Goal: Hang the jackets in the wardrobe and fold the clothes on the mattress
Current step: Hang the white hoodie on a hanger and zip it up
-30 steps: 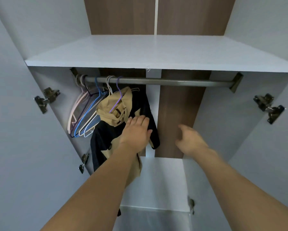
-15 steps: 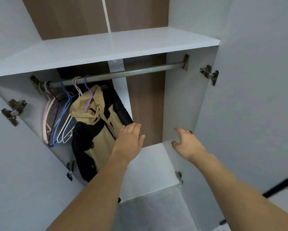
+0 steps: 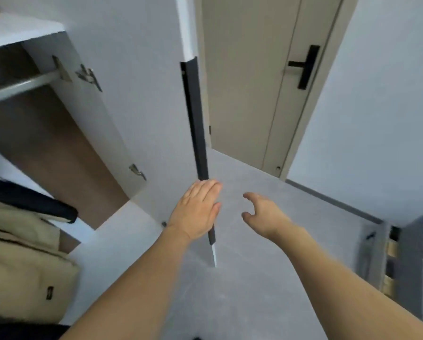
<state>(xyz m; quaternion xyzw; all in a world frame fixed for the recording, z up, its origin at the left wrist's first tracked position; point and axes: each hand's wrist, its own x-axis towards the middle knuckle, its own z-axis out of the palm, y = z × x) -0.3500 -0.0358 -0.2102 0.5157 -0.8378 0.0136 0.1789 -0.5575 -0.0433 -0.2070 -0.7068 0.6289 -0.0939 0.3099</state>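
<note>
An open wardrobe (image 3: 58,133) fills the left of the view, its white right-hand door (image 3: 144,94) swung out toward the camera with a long black handle strip (image 3: 195,123) running down its free edge. A tan and dark jacket (image 3: 21,253) hangs inside at lower left, below the rail (image 3: 19,85); the mattress and the clothes to be folded are out of view. Beyond the wardrobe door stand a closed beige room door (image 3: 249,82) and bare grey floor (image 3: 254,278), with a grey storage unit (image 3: 411,271) at the right edge.

The left hand (image 3: 195,212) lies flat against the door's free edge, fingers straight and together over the lower part of the handle strip, its grip holding nothing. The right hand (image 3: 261,214) hangs in the air just beside it, fingers loosely spread and slightly curled, also holding nothing and touching nothing.

The person appears to be turning from the wardrobe, perhaps to shut it or fetch more clothing. If the door is pushed closed now, the jacket's bulk near the opening could catch between door and frame, or the swing could knock it askew on its hanger. Fingers laid along the door's edge risk a pinch should it close fast. The frame is motion-blurred, so exact contact is uncertain.
</note>
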